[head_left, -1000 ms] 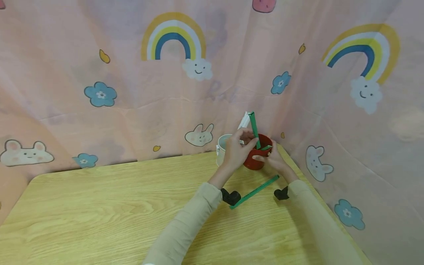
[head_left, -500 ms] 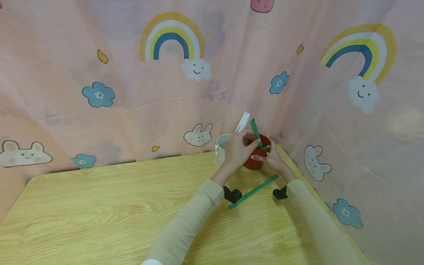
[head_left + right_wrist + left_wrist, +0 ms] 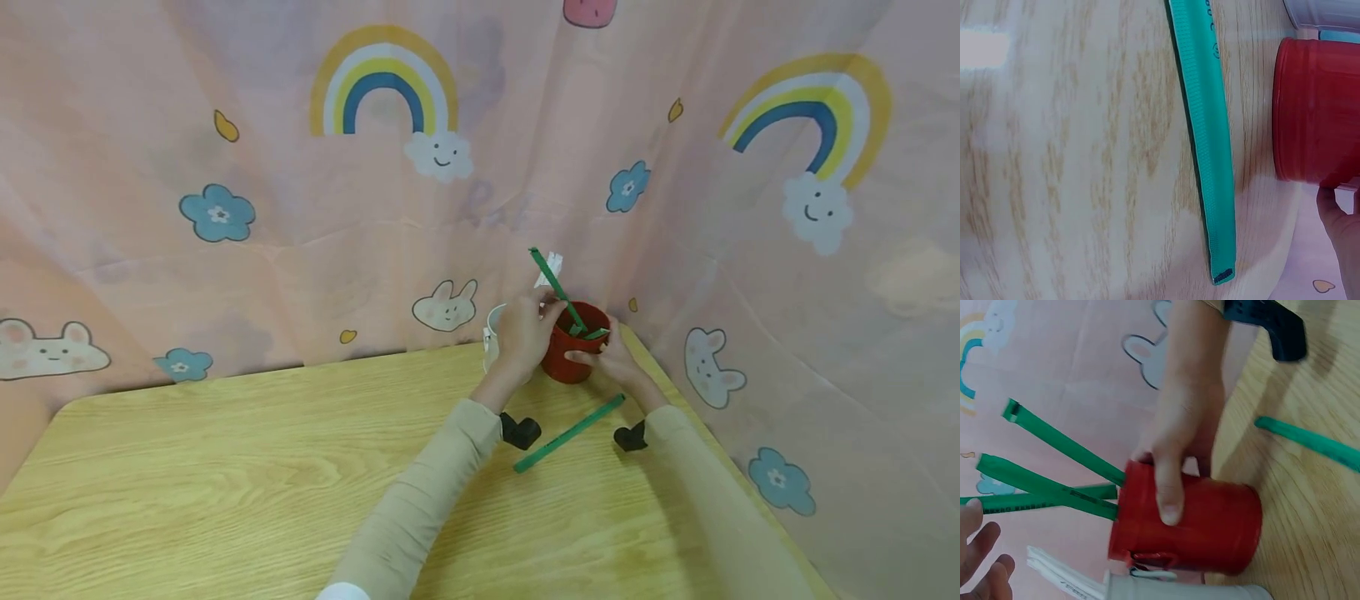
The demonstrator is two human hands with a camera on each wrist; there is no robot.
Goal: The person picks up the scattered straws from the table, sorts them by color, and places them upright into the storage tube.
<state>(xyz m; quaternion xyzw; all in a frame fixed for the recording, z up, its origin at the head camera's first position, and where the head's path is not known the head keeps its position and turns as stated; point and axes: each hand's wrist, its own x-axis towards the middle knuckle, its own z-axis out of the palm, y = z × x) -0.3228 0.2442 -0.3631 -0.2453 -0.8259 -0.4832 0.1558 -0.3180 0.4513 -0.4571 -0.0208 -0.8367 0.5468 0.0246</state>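
My left hand [image 3: 525, 333] pinches a long thin green packet [image 3: 553, 279] with dark print, leaning out of the red bucket [image 3: 567, 360]. Two other green packets [image 3: 1063, 437] stick out of that bucket in the left wrist view. My right hand [image 3: 618, 358] grips the bucket's right side, its thumb across the front. Behind my left hand is a white bucket [image 3: 491, 346], partly hidden, with white packets [image 3: 553, 268] rising from it. One more green packet [image 3: 570, 433] lies on the table in front of the red bucket.
The wooden table [image 3: 247, 475] meets a pink patterned curtain [image 3: 315, 292] behind and at the right. Black wrist-camera mounts [image 3: 520, 431] project from both wrists, close to the lying packet.
The green packet in my left hand first sank lower into the red bucket, then tipped over to the left. My left hand shifted slightly left with it; my right hand stayed on the bucket.
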